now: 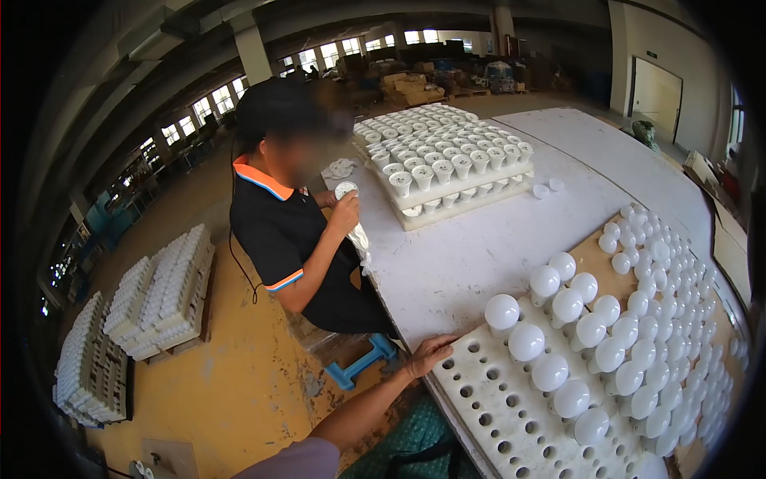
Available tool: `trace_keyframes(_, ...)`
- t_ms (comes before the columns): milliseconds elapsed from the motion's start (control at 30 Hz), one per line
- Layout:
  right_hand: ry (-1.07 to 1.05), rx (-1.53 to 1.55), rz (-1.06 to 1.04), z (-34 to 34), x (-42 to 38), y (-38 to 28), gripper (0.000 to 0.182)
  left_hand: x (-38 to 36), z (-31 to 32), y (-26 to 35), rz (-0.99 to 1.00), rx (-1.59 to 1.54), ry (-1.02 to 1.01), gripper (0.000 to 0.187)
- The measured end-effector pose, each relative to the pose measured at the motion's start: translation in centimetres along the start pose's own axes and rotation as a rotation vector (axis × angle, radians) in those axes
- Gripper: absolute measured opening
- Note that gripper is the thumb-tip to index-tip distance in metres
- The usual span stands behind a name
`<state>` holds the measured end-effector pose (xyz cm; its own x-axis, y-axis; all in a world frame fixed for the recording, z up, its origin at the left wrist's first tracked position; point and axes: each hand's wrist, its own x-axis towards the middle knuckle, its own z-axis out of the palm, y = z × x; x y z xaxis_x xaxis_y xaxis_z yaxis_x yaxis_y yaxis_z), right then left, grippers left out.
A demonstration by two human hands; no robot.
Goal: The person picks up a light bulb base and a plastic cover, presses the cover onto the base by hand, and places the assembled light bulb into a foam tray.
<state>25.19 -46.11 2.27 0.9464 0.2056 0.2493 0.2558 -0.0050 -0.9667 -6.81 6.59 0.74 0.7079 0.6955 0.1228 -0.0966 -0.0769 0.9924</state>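
Observation:
My left hand (429, 355) is at the near left corner of a white tray (471, 391) punched with rows of holes, its fingers closed over the edge. Round white light bulbs (527, 342) stand in part of this tray, with bare holes along its near side. Many more bulbs (658, 351) crowd the right side of the table. My right hand is out of view.
Across the table corner, a co-worker (279, 215) holds a white cup-shaped part (346, 190) and a cloth (359, 236). Stacked trays (471, 188) of similar parts stand behind. A blue stool (361, 363) and loaded pallets (163, 291) occupy the floor at left.

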Motion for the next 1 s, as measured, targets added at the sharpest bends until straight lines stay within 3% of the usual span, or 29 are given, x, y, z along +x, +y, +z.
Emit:
trace_keyframes(67,0.048,0.287,0.088,0.3,-0.5,-1.1,0.045,0.1,0.0,0.4,-0.057,-0.008,-0.013,0.049)
trace_keyframes(100,0.065,0.267,0.090,-0.2,-0.7,-0.6,0.045,0.2,0.0,0.5,-0.072,-0.003,-0.018,0.049)
trace_keyframes(167,0.095,-0.650,-0.178,-0.9,-0.5,0.6,0.052,0.3,-0.1,0.6,-0.089,0.005,-0.026,0.050)
trace_keyframes(200,0.102,-0.663,-0.175,0.0,-0.6,-0.4,0.052,0.1,-0.1,0.6,-0.094,-0.004,-0.036,0.050)
trace_keyframes(267,0.139,0.425,0.131,2.3,-1.0,-3.3,0.056,0.1,0.1,0.5,-0.072,0.023,0.023,0.043)
trace_keyframes(300,0.191,0.457,0.182,1.0,-0.6,-1.3,0.061,0.0,0.3,0.8,-0.081,-0.033,0.022,0.042)
trace_keyframes(333,0.251,0.484,0.230,-0.1,-0.4,0.3,0.068,0.0,0.5,1.3,-0.081,-0.054,0.021,0.043)
trace_keyframes(400,0.131,0.529,0.207,-2.3,-0.8,1.7,0.056,-0.1,0.6,1.6,-0.121,-0.069,0.018,0.044)
trace_keyframes(467,0.163,0.420,0.119,-1.9,-0.7,1.0,0.057,-0.2,0.7,1.4,-0.101,-0.046,0.030,0.042)
trace_keyframes(700,0.195,0.365,0.119,-2.4,-2.0,-1.4,0.058,-0.5,2.3,1.7,-0.001,0.025,-0.021,0.042)
trace_keyframes(800,0.194,0.487,0.151,-4.0,-1.5,-1.3,0.059,-0.5,2.3,1.9,0.017,0.033,-0.075,0.044)
trace_keyframes(933,0.245,0.201,0.105,-0.4,-0.7,-6.4,0.064,-0.9,2.8,1.2,0.077,-0.057,-0.033,0.050)
trace_keyframes(1000,0.294,0.065,-0.034,1.2,0.1,-7.9,0.061,-1.1,2.7,1.5,0.073,-0.026,-0.024,0.051)
